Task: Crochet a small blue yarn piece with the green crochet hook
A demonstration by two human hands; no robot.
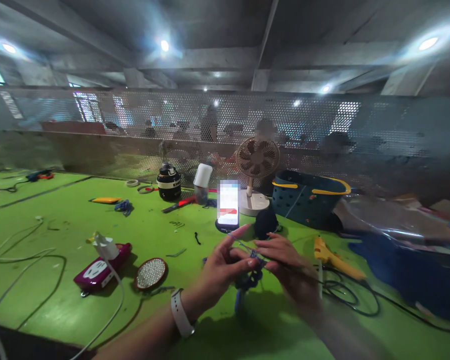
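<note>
My left hand (225,267) pinches a small blue-purple crochet piece (250,277) between thumb and fingers. A strand of yarn (240,241) runs from its raised index finger towards my right hand. The fingers of my right hand (288,265) are closed around a thin crochet hook, mostly hidden by them, whose tip meets the work close to the left thumb. Part of the piece dangles below both hands, over the green table (195,310). Just beyond the hands lies a dark round ball (266,222), apparently yarn. A lit phone (228,205) stands upright behind them.
Left are a purple power strip (102,270) with cables and a round studded disc (151,274). At right lie a yellow glue gun (339,261) with its cord and dark blue cloth (405,275). A fan (257,159), basket (303,200) and black jar (168,182) stand behind.
</note>
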